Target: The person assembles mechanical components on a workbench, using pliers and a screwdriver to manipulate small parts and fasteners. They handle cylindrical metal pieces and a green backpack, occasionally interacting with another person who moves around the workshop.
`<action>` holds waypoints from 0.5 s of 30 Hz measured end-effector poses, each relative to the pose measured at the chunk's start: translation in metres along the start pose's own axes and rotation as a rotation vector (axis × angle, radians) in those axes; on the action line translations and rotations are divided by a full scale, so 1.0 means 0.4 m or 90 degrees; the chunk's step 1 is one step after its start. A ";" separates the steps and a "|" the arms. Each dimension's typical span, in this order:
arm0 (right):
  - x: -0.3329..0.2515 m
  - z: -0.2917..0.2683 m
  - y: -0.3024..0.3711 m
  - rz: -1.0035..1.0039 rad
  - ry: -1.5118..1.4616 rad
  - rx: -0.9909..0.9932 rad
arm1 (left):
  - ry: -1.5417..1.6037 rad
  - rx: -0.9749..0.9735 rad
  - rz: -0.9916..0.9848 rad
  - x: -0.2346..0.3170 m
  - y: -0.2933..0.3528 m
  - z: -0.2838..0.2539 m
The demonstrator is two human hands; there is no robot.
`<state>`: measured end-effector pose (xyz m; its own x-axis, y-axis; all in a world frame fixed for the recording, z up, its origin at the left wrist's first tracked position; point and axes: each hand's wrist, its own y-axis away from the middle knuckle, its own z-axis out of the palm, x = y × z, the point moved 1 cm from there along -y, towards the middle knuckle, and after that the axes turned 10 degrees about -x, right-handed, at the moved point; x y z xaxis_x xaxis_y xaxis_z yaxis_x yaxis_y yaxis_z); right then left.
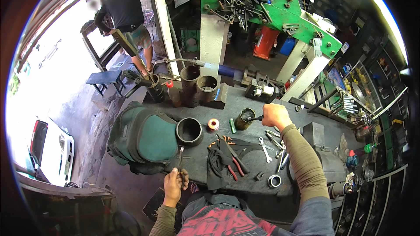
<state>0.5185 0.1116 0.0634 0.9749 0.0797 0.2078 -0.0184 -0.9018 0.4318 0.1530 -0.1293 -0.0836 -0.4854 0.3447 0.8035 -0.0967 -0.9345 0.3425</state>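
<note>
My right hand [276, 116] is closed round a dark-handled tool [257, 118], possibly a brush. Its far end reaches into an open cylindrical can [243, 122] on the dark workbench [192, 166]. In front of my body, my left hand [176, 182] grips a slim metal rod-like tool [180, 157], held upright with a pale tip; its exact kind is unclear. Just beyond that tip stands a thick metal ring [189, 132]. A small green cylinder [232, 126] and a round reddish-white tin [213, 125] sit left of the can.
Red-handled pliers [232, 166], a dark cloth [216, 168] and several wrenches [265, 149] lie on the bench. A green backpack [144, 135] rests at left. Metal tubes [190, 83] and a bottle [173, 94] stand behind. Beyond rises a green-and-white press frame [214, 39]. A person [127, 8] stands far left.
</note>
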 end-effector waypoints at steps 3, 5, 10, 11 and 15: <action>0.007 -0.046 0.031 0.016 -0.057 -0.034 | -0.003 -0.025 0.011 0.006 -0.009 0.009; -0.002 -0.033 0.013 0.024 -0.070 -0.039 | -0.019 -0.028 0.016 0.018 -0.017 0.007; 0.038 -0.008 0.022 0.070 -0.189 -0.066 | -0.035 -0.041 -0.003 0.008 -0.018 0.011; 0.066 -0.008 0.028 0.080 -0.240 -0.071 | -0.035 -0.043 -0.002 0.014 -0.014 0.011; 0.190 0.082 0.089 0.051 -0.452 -0.030 | -0.002 0.006 -0.006 -0.002 0.002 -0.037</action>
<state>0.5991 0.0717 0.0657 0.8788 -0.2965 -0.3740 -0.0899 -0.8724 0.4804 0.1404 -0.1318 -0.0909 -0.4818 0.3532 0.8019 -0.0925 -0.9306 0.3543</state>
